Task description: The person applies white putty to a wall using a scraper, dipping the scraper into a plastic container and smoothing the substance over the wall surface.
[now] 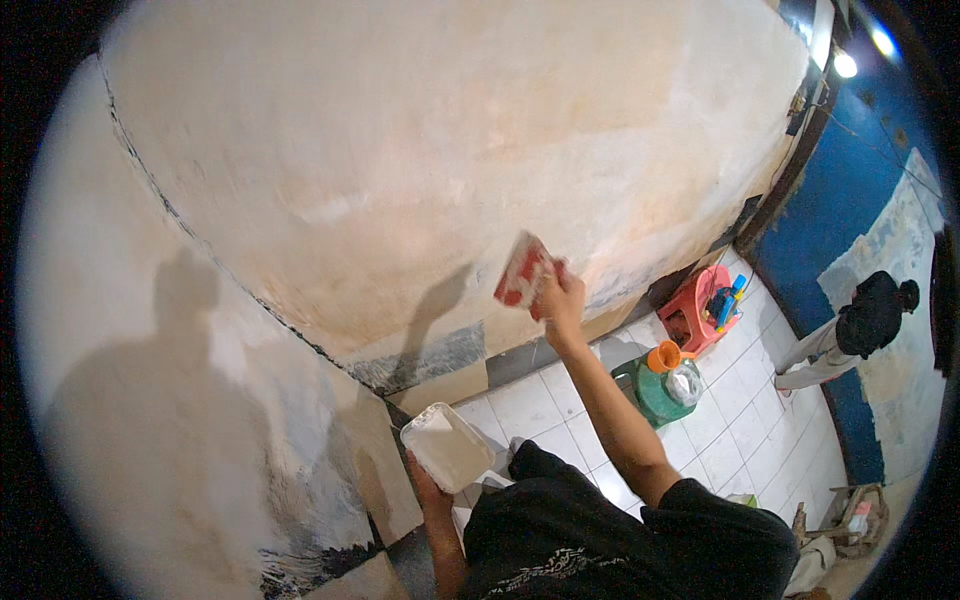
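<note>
My right hand (562, 302) is closed around a red putty spreader (522, 272) smeared with whitish paste. It is lifted in front of the patchy cream wall (450, 170); I cannot tell whether the blade touches it. Low on the left, my left hand (428, 487) grips a white square tub (436, 408) from its side. Smooth off-white paste lies inside the tub. Some of the left fingers are hidden under it.
A green container (652, 398) with an orange top (664, 356) stands on white floor tiles (532, 402). Behind it is a pink stool (692, 302) bearing a blue-handled tool (733, 300). Another person (866, 322) is beside the blue wall (800, 235). Wooden clutter (862, 525) sits lower right.
</note>
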{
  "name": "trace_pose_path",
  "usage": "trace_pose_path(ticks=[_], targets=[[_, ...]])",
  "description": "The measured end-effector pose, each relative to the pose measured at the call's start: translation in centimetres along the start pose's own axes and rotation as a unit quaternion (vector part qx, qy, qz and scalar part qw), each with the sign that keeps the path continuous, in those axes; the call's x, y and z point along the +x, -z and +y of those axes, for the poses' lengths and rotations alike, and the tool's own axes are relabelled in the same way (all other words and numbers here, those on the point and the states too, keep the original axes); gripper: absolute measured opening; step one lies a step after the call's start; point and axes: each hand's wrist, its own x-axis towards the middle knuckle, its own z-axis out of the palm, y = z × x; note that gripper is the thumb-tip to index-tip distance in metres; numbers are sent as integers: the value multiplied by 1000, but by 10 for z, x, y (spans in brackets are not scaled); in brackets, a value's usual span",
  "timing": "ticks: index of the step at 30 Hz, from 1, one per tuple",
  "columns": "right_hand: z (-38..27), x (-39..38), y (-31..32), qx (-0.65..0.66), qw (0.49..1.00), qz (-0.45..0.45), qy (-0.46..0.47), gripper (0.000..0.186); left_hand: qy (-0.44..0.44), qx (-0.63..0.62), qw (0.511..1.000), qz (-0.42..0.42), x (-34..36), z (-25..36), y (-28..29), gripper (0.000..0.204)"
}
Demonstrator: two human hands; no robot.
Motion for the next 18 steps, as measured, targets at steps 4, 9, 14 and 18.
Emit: trace_pose_path(ticks=[4,9,14,18], targets=[[109,1,17,322,895,132,-279,17,-64,63,996,17,-8,-6,24,63],[252,22,47,354,887,58,-290,15,-7,29,997,65,-7,-28,11,65],[215,28,-4,342,851,131,-376,17,-26,61,990,126,-13,-13,-9,67],[195,57,-8,313,887,68,-334,16,-34,55,990,129,-4,-22,-23,65]])
